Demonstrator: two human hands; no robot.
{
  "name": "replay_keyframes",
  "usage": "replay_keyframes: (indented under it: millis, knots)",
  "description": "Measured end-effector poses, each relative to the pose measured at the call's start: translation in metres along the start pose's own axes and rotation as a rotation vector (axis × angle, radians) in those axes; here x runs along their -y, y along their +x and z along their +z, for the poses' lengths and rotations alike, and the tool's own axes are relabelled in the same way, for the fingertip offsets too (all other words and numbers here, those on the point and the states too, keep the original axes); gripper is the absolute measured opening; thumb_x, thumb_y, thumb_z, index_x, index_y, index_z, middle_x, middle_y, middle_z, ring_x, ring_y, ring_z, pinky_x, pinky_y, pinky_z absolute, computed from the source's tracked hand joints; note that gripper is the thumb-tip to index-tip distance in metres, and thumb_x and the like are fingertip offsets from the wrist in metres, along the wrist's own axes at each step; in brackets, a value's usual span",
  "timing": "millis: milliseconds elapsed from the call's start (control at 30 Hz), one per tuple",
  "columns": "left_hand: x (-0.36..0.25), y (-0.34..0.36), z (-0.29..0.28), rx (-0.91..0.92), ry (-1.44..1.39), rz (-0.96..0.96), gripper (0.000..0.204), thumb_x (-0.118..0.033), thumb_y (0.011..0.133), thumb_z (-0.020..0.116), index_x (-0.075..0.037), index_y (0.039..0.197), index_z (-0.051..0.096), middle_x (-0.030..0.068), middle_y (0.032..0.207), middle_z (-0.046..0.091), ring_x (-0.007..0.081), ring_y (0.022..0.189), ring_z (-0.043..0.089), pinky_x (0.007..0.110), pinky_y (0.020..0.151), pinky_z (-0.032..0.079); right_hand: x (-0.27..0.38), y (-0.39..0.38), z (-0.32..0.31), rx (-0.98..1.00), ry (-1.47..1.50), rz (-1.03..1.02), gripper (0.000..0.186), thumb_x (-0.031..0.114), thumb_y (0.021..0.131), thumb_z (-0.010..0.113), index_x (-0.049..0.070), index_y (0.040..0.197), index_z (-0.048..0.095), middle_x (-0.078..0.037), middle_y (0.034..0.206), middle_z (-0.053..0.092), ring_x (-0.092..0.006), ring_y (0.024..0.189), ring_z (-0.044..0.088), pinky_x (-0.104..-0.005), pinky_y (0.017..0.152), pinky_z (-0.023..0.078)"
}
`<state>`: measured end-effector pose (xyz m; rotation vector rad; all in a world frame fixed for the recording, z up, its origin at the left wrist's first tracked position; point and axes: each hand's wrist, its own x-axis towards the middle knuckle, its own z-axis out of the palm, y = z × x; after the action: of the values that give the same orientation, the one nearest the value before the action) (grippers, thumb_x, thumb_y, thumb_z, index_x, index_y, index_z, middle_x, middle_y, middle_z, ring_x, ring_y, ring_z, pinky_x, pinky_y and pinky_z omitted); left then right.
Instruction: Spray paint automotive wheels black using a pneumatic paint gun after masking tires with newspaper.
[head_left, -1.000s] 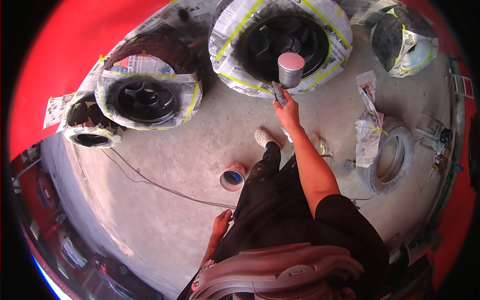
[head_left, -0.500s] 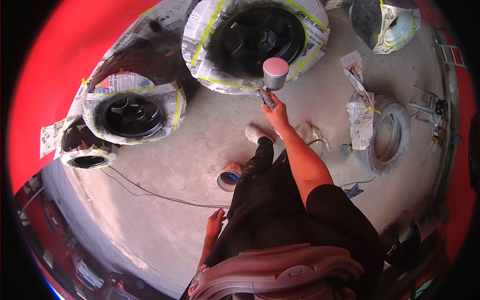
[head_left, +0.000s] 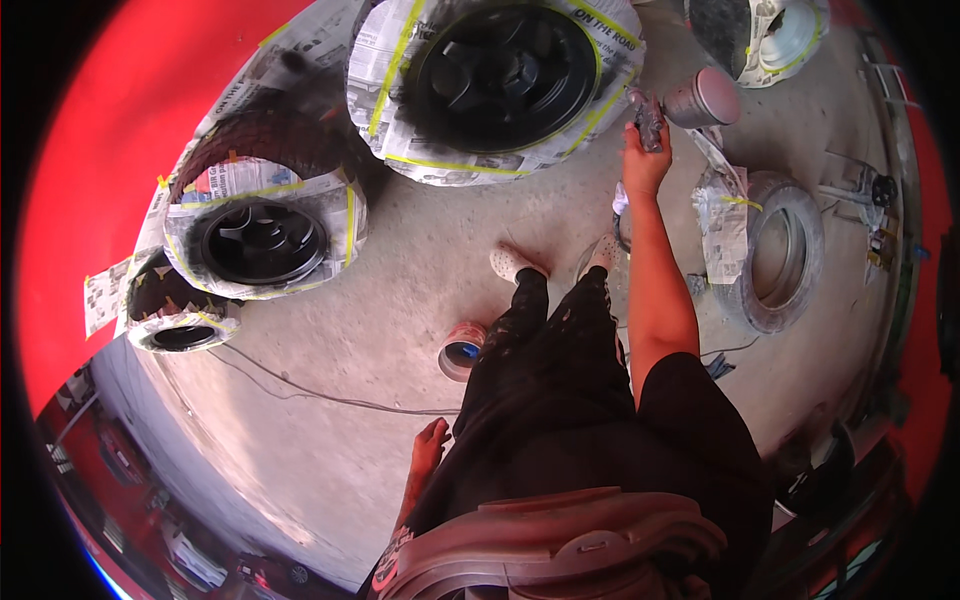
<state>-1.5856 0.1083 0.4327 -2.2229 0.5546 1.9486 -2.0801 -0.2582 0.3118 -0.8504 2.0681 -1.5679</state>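
My right hand [head_left: 647,165] is wrapped round the handle of a spray gun [head_left: 649,118], whose metal paint cup with a pink lid [head_left: 716,96] tilts to the right. The gun is beside the right edge of a large black wheel rim [head_left: 515,78], its tyre masked with newspaper and yellow tape [head_left: 440,170]. My left hand [head_left: 429,446] hangs at my left side, fingers loosely bent and nothing seen in them. A second black rim [head_left: 265,242], masked likewise, stands further left. Beyond it is a smaller papered wheel [head_left: 184,336].
A bare grey tyre [head_left: 785,255] with newspaper on it lies at right. An open can [head_left: 461,352] stands by my left leg, and a hose [head_left: 340,402] crosses the floor. A white rim in masking [head_left: 788,42] is at the far right. Red panel [head_left: 110,180] lines the left.
My right hand has swung the spray gun right and away from me, from the large wheel's lower edge to its right side. The cup has tipped over to the right. My left hand stays put.
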Motion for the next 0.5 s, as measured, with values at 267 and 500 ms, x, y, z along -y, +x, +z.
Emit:
replay_keyframes:
  millis: [267,500]
  knots:
    - [-0.028,0.002,-0.002,-0.107,-0.108,0.055,0.064,-0.047,0.096,0.056,-0.001,0.139,0.049,0.0146,0.127,0.062,0.0273,0.112,0.064,0.039,0.085,0.050,0.098,-0.049,0.023,0.463,0.218,0.209,0.047,0.004,0.085,0.066,0.008,0.132,0.057,-0.010,0.112,0.068,-0.0160,0.098,0.063,-0.0282,0.087,0.047]
    - [0.012,0.010,0.001,-0.055,-0.061,0.046,0.060,-0.044,0.098,0.053,0.001,0.136,0.051,0.0168,0.126,0.062,0.0274,0.112,0.064,0.038,0.086,0.050,0.051,-0.030,0.002,0.176,0.016,0.011,0.049,0.002,0.085,0.064,0.009,0.133,0.056,-0.014,0.119,0.066,-0.0202,0.107,0.063,-0.0303,0.091,0.047]
